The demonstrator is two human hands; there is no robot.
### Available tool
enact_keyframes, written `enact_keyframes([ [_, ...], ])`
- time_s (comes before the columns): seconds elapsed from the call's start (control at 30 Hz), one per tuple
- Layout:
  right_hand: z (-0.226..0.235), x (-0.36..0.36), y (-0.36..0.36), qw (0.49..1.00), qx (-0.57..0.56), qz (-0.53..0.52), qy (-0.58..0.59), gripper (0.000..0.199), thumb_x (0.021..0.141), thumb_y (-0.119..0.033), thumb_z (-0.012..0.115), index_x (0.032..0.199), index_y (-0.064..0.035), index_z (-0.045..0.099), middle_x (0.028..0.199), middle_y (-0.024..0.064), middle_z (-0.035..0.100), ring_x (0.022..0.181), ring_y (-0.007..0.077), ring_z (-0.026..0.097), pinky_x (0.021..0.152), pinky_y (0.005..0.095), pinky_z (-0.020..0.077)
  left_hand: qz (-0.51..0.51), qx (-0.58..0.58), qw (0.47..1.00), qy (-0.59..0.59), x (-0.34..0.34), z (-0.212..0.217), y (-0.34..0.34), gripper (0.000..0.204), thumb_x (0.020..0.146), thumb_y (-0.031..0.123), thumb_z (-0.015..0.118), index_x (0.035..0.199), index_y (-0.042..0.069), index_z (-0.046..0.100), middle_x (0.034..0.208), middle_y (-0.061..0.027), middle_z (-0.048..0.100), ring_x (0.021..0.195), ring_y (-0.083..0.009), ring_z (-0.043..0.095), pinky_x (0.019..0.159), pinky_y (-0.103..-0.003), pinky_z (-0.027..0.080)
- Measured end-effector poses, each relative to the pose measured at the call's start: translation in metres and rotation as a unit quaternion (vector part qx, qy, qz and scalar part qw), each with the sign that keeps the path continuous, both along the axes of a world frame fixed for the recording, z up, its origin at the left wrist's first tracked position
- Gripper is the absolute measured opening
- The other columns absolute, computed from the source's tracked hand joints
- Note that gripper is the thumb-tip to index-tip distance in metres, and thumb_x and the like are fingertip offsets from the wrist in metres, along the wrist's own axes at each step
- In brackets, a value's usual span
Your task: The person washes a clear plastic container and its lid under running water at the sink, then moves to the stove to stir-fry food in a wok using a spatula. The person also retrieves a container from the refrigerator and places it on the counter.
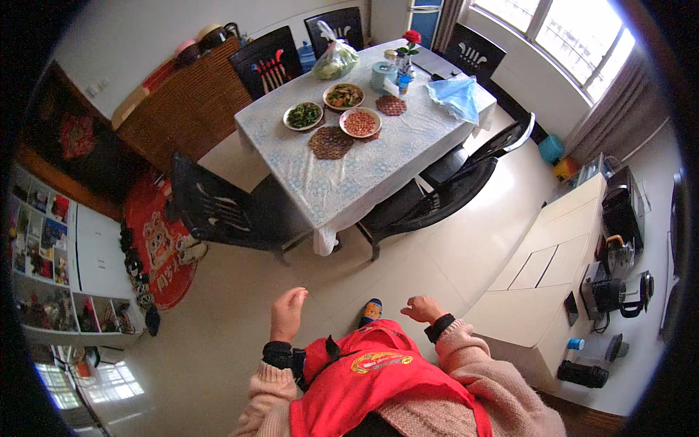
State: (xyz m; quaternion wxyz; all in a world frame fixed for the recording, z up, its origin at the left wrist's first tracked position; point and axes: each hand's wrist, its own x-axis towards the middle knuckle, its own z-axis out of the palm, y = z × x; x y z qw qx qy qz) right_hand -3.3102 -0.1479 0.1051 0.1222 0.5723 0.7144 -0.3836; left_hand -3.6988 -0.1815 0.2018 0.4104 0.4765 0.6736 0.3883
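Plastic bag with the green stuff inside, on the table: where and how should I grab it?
Probably by its bunched top, coming from above: the plastic bag sits with that narrow part sticking up over a wider, bulging body.

Pale, glossy tiles cover the floor (240, 313), catching a bright sheen at right. Daylight enters through a metal-framed window (564, 47) at far right, with a grey-brown curtain (604, 109) hanging beside it. The far-left wall (135, 44) is plain white, and against it stands a brown, woven-looking cabinet (189, 109). Dark chairs (207, 207) with cut-out backs surround a dining table (313, 197) under a white cloth patterned pale blue. At left, a dark door (44, 124) adjoins a red floor mat (156, 233); nearer stands a white shelving unit (70, 269) with filled compartments. A long cream cabinet (528, 302) lines the right wall (659, 218).
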Motion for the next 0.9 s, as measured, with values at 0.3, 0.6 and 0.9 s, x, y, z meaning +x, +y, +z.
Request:
enact_keyframes([
  [0.3,-0.008,0.016,0.014,0.988,0.051,-0.144,0.035,0.048,0.091,-0.045,0.064,0.109,-0.0012,0.071,0.101,0.0242,0.070,0.098,0.0407,0.067,0.085,0.0469,0.0539,-0.129,-0.028,0.991,-0.013,0.016,-0.011,0.102,0.025,0.100,0.018,0.058,0.111,-0.003,0.068,0.103,-0.0078,0.073,0.097,-0.0141,0.067,0.087,-0.028,0.052],
  [0.6,0.014,-0.006,-0.034,0.934,-0.019,-0.349,-0.075,0.047,0.089,-0.045,0.064,0.108,-0.0020,0.072,0.101,0.0225,0.071,0.098,0.0394,0.067,0.087,0.0466,0.0527,-0.240,0.059,0.966,0.071,-0.006,-0.082,0.281,0.036,0.091,0.025,0.065,0.117,0.000,0.066,0.110,-0.0205,0.069,0.103,-0.0343,0.066,0.089,-0.041,0.051],
  [0.9,0.055,-0.135,-0.050,0.826,-0.063,-0.559,-0.041,0.050,0.087,-0.040,0.067,0.113,0.0015,0.070,0.106,0.0224,0.071,0.102,0.0347,0.069,0.089,0.0410,0.0532,-0.334,0.075,0.869,0.358,-0.023,-0.140,0.491,0.059,0.084,0.032,0.066,0.136,0.005,0.053,0.137,-0.0138,0.054,0.131,-0.0363,0.045,0.108,-0.049,0.037],
])
